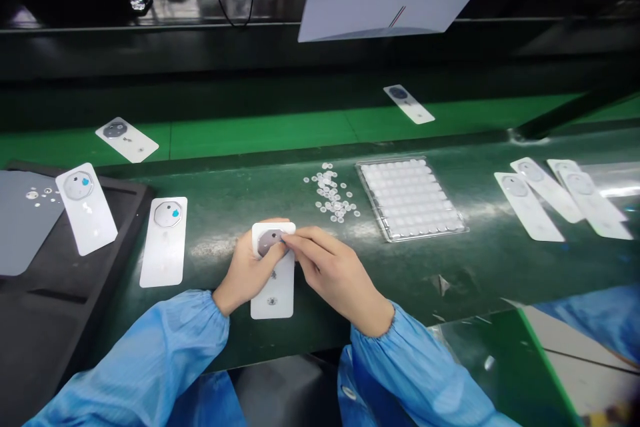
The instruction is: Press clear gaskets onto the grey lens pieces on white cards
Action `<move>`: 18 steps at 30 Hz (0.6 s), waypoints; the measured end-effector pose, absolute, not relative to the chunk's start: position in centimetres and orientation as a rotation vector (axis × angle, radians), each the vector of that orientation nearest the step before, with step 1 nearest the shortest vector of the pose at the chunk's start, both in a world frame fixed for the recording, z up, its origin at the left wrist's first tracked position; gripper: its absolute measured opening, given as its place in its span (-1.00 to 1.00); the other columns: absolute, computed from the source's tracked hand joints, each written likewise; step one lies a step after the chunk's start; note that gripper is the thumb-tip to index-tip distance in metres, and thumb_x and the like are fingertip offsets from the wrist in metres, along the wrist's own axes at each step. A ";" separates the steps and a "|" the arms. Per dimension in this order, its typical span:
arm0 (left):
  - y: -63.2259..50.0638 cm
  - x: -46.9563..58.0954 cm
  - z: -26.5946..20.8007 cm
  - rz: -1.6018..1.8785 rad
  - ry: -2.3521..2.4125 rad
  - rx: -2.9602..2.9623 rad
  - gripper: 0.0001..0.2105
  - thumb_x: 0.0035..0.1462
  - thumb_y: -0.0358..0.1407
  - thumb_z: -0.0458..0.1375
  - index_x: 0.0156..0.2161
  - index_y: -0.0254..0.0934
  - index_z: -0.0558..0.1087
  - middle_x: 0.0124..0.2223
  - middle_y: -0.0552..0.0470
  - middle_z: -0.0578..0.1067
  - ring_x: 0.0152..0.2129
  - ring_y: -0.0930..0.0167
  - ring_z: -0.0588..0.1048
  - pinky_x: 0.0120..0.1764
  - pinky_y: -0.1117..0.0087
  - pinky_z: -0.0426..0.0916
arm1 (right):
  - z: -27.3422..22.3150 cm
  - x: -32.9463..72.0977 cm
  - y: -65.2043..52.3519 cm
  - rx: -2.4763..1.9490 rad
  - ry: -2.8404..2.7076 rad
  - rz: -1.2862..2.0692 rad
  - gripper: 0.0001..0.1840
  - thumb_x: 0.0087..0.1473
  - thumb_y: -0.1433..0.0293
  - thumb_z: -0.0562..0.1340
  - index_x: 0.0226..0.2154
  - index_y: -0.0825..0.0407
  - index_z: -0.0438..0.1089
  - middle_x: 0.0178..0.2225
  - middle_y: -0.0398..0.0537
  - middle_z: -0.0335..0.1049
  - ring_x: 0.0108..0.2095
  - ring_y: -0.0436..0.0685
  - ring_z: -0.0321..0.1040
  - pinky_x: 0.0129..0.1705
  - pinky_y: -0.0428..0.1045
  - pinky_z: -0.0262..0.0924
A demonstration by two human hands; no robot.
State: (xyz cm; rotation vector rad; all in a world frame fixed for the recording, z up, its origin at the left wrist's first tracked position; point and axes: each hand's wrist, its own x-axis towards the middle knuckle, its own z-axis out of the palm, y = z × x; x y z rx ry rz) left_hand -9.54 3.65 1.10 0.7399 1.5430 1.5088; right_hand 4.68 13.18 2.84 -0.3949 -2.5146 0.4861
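Head view of a workbench beside a green conveyor belt. The left hand steadies a white phone back cover lying flat on the dark green bench mat, near the front edge; its fingers are curled round the cover's upper left corner and thumb side. The right hand has thumb and forefinger pinched together at the grey circular camera ring near the cover's top; whether a small part sits between the fingertips cannot be told.

Just beyond the hands lies a scatter of small clear lens discs, and to their right a clear blister tray of the same discs. Two similar covers rest to the left, one leaning on a black foam tray. Three more covers lie at right, and two ride on the belt.

Handling judgement: the cover appears thin, light and glossy, stiff enough to lift by its long edges yet liable to slide on the mat and to mark. Hold it by the rim, clear of the ring. The discs look tiny and slippery, best taken with a fingertip pinch.
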 end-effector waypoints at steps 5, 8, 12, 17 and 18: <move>3.5 -9.7 1.0 1.481 1.500 0.799 -0.59 0.09 -0.38 0.18 0.08 -0.23 0.52 -0.21 0.03 0.60 -0.30 0.34 0.55 -0.29 0.40 0.44 | 2.8 4.3 13.5 -0.392 -2.497 0.441 -0.82 0.38 0.44 0.15 -0.14 0.05 0.48 -0.21 0.03 0.53 -0.24 0.12 0.50 -0.17 0.02 0.45; 3.6 -9.7 1.0 1.479 1.501 0.809 -0.59 0.07 -0.40 0.17 0.06 -0.23 0.53 -0.16 0.02 0.61 -0.25 0.32 0.56 -0.24 0.38 0.45 | 2.8 4.1 13.5 -0.396 -2.540 0.396 -0.82 0.39 0.46 0.12 -0.17 0.06 0.45 -0.22 0.04 0.51 -0.25 0.14 0.48 -0.19 0.03 0.41; 3.6 -9.8 1.2 1.463 1.480 0.779 -0.57 0.05 -0.39 0.17 0.07 -0.24 0.53 -0.08 -0.01 0.62 -0.19 0.29 0.57 -0.19 0.37 0.45 | 3.0 4.1 13.5 -0.427 -2.655 0.319 -0.79 0.42 0.45 0.06 -0.18 0.05 0.40 -0.23 0.05 0.47 -0.29 0.14 0.44 -0.25 0.04 0.34; 3.7 -10.1 1.0 1.470 1.416 0.661 -0.53 0.03 -0.34 0.18 0.10 -0.26 0.53 0.00 -0.02 0.61 -0.16 0.27 0.56 -0.19 0.39 0.43 | 3.0 4.1 13.7 -0.456 -2.619 0.659 -0.83 0.44 0.42 0.02 -0.14 0.04 0.31 -0.19 0.05 0.38 -0.24 0.14 0.40 -0.24 0.03 0.33; 3.7 -10.2 0.9 1.473 1.412 0.645 -0.53 0.02 -0.33 0.19 0.10 -0.27 0.53 0.01 -0.03 0.61 -0.14 0.26 0.56 -0.18 0.39 0.43 | 3.1 3.9 13.7 -0.459 -2.582 0.764 -0.84 0.44 0.42 0.01 -0.14 0.02 0.29 -0.18 0.05 0.36 -0.24 0.13 0.39 -0.24 0.02 0.33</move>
